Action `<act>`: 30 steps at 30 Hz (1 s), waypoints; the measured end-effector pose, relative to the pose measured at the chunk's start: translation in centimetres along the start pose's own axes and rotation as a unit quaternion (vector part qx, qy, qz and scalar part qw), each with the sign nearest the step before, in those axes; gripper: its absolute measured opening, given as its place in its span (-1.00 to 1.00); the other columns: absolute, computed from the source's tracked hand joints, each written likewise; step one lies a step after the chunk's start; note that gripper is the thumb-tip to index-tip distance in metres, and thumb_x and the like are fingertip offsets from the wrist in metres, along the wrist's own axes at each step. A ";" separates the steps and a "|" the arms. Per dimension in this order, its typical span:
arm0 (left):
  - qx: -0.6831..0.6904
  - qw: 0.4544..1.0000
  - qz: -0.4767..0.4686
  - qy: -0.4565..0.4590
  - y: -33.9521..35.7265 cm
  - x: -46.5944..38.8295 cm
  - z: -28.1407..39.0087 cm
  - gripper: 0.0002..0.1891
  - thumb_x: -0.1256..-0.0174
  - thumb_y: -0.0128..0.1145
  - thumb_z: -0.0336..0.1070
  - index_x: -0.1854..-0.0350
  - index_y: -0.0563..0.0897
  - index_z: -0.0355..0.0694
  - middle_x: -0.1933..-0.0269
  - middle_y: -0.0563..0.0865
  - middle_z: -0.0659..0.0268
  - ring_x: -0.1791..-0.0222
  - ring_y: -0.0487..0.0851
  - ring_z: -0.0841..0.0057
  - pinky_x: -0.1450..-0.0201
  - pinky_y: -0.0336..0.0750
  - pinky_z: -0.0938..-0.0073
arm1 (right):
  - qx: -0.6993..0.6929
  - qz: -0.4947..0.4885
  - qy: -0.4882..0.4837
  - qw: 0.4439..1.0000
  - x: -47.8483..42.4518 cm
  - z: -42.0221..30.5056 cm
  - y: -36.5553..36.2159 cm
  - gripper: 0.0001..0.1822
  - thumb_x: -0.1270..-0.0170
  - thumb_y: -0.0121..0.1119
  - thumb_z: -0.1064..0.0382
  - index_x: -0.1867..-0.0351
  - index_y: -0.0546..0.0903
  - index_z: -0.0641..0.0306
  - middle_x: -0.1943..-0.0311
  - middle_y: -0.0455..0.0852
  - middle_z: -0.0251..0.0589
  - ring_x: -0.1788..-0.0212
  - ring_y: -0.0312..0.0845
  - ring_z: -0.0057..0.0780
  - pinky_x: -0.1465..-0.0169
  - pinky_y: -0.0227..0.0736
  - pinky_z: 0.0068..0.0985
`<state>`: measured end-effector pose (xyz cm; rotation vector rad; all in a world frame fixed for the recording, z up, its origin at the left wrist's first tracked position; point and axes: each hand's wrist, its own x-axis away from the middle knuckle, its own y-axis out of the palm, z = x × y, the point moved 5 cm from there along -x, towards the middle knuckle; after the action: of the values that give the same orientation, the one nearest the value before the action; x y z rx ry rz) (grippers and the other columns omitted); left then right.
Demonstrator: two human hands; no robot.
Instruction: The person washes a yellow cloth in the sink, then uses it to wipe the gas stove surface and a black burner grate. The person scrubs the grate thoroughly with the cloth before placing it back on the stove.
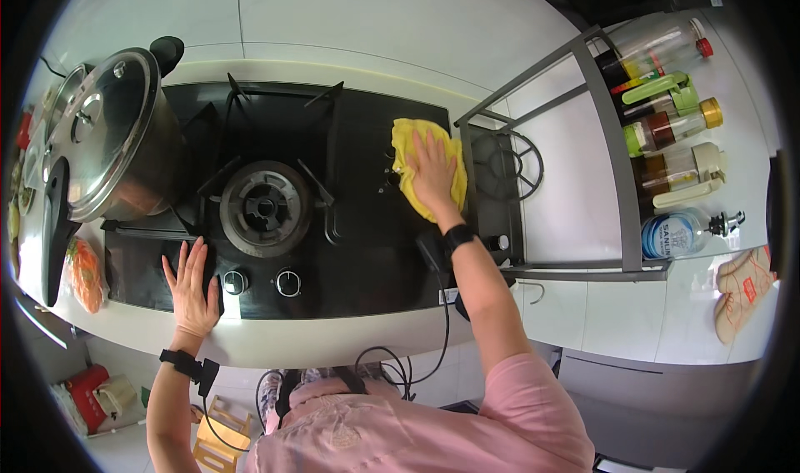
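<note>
A bunched yellow cloth (406,154) lies on the right part of a black gas cooktop (375,267). My right hand (431,172) presses down on it with the palm, holding it against the surface. At the cooktop's front left, my left hand (194,292) rests with its fingers apart and nothing in it. Two control knobs (288,283) sit just right of that hand. Behind them is a round burner (265,209), with pan-support prongs (315,182) around it. What lies under the cloth is hidden.
A large lidded metal pot (134,167) stands at the left, its black handle (56,229) jutting forward. Bagged carrots (84,273) lie before it. On the right, a grey metal rack (606,148) stands beside several bottles (669,167). A black cable (445,329) hangs from my right wrist.
</note>
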<state>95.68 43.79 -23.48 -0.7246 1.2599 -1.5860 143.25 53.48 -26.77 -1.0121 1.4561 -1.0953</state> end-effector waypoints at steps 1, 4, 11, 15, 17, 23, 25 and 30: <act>0.002 1.000 0.000 -0.001 0.0 0.1 0.0 -0.41 -0.28 -0.09 -0.23 -0.38 0.27 -0.25 -0.43 0.32 0.22 -0.48 0.14 0.14 -0.49 -0.33 -0.12 | 0.003 0.012 -0.006 1.000 1.4 -0.5 -0.4 -0.43 -0.44 -0.13 -0.06 -0.44 0.20 -0.09 -0.46 0.14 -0.15 -0.45 0.03 0.01 -0.35 -0.13 0.22; 0.007 1.000 0.005 -0.006 -0.1 0.1 0.1 -0.41 -0.27 -0.07 -0.23 -0.38 0.28 -0.25 -0.43 0.32 0.22 -0.48 0.14 0.14 -0.49 -0.33 -0.12 | 0.016 0.015 0.019 1.000 5.9 -2.7 -2.2 -0.40 -0.43 -0.10 -0.04 -0.43 0.20 0.06 -0.45 0.15 -0.04 -0.44 0.04 0.04 -0.37 -0.13 0.19; -0.001 1.000 0.005 -0.004 -0.4 0.3 0.5 -0.40 -0.23 -0.02 -0.21 -0.36 0.31 -0.24 -0.41 0.34 0.20 -0.47 0.14 0.09 -0.47 -0.34 -0.18 | -0.102 -0.063 -0.117 0.986 12.8 -12.0 -5.2 -0.41 -0.42 -0.10 0.13 -0.40 0.21 0.37 -0.44 0.14 0.08 -0.50 -0.03 -0.05 -0.48 -0.17 -0.12; 0.000 1.000 -0.001 -0.001 -0.2 0.5 0.6 -0.39 -0.22 -0.02 -0.21 -0.36 0.31 -0.25 -0.41 0.34 0.19 -0.47 0.14 0.10 -0.47 -0.34 -0.17 | -0.139 -0.060 -0.152 0.977 7.4 -14.0 -3.6 -0.45 -0.44 -0.17 0.20 -0.39 0.19 0.41 -0.44 0.12 0.15 -0.49 -0.03 0.01 -0.48 -0.13 -0.18; 0.000 1.000 0.004 -0.001 -0.3 0.3 0.5 -0.39 -0.22 -0.02 -0.21 -0.36 0.31 -0.25 -0.41 0.33 0.18 -0.48 0.14 0.10 -0.47 -0.34 -0.16 | -0.136 -0.037 -0.137 0.981 4.4 -14.5 -1.7 -0.44 -0.43 -0.16 0.20 -0.39 0.18 0.44 -0.44 0.10 0.16 -0.50 -0.05 -0.03 -0.49 -0.16 -0.21; 0.003 1.000 0.025 0.005 -0.3 0.4 0.2 -0.39 -0.26 -0.04 -0.22 -0.38 0.28 -0.27 -0.41 0.33 0.17 -0.48 0.15 0.16 -0.48 -0.32 -0.12 | -0.144 -0.003 -0.084 0.986 1.6 -15.0 -0.2 -0.45 -0.43 -0.17 0.20 -0.40 0.20 0.33 -0.46 0.11 0.01 -0.51 -0.07 -0.17 -0.50 -0.19 -0.25; 0.004 1.000 0.026 0.003 -0.3 0.3 0.0 -0.41 -0.28 -0.06 -0.23 -0.38 0.27 -0.26 -0.41 0.33 0.18 -0.47 0.16 0.18 -0.49 -0.30 -0.10 | -0.151 -0.001 -0.094 0.984 2.3 -15.2 -1.0 -0.47 -0.44 -0.16 0.21 -0.39 0.23 0.31 -0.45 0.15 -0.02 -0.50 -0.02 -0.17 -0.49 -0.14 -0.26; 0.005 1.000 0.025 -0.003 -0.2 0.6 -0.3 -0.42 -0.28 -0.07 -0.24 -0.38 0.27 -0.25 -0.40 0.34 0.18 -0.47 0.17 0.19 -0.49 -0.29 -0.09 | -0.139 -0.033 -0.120 0.982 10.7 -13.7 -4.8 -0.49 -0.44 -0.10 0.18 -0.38 0.27 0.25 -0.42 0.22 -0.03 -0.47 0.07 -0.15 -0.46 -0.05 -0.24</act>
<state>95.15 43.37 -23.46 -0.6849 1.2551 -1.5482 128.45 43.71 -23.45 -1.3491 1.4088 -0.7946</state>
